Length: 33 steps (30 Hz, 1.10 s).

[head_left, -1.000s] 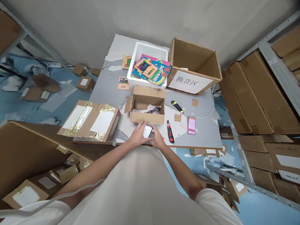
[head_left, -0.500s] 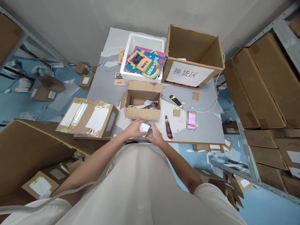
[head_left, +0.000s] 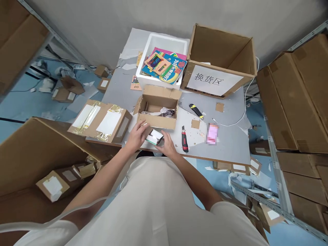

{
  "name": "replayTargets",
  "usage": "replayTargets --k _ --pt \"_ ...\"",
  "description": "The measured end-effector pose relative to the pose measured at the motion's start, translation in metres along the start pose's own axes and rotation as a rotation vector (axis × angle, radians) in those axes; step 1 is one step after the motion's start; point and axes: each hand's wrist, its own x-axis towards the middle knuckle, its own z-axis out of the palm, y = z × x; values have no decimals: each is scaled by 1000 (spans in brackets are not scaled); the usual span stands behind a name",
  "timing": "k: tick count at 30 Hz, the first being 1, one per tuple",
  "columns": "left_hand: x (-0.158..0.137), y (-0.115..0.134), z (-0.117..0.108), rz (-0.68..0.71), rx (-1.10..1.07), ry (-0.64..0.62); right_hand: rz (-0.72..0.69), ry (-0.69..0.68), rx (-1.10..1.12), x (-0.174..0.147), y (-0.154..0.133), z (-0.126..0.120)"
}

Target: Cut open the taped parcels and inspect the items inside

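Note:
A small white box (head_left: 154, 136) with a dark inner side is between my hands at the table's front edge. My left hand (head_left: 138, 136) grips its left end, fingers over the top. On its right end, my right hand (head_left: 167, 145) closes with thumb and fingers. Just beyond them stands an open cardboard box (head_left: 156, 122) with crumpled plastic wrap (head_left: 166, 112) inside. To the right lies a red and black utility knife (head_left: 185, 139), its blade end pointing away from me.
A taped carton (head_left: 99, 121) sits left on the table. Behind are a foam box (head_left: 144, 79) of books and a large open carton (head_left: 217, 80). A yellow and black cutter (head_left: 196, 111), cardboard scraps and a white cable (head_left: 239, 122) lie right. Shelves flank the table.
The small box has been turned and its end now shows folded flaps and a dark inside. My left hand has shifted left and up. The whole view has swung slightly left.

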Motion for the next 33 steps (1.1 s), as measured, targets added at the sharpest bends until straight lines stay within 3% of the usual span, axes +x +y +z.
replayTargets --k 5,8,12,16,20,28,31,33 --pt "-19 -10 14 -69 123 -101 -51 -52 24 0 4 -15" --pt "-32 -3 33 -184 4 -166 -83 -93 0 7 -4 -28" --pt "-39 3 55 -252 -196 -147 -63 -169 -174 23 -22 -45" --pt "-38 -4 54 -115 -218 -132 -84 -286 -393 36 -34 -54" --pt "-39 -15 45 85 -275 -146 69 -147 -375 44 -31 -47" --pt "-58 -36 51 239 -278 -62 291 27 -415 41 -31 -26" --pt "-62 -42 53 256 -239 -74 203 64 -515 31 -52 -33" --pt "-62 -42 52 269 -256 -92 52 -50 -567 23 -70 -39"
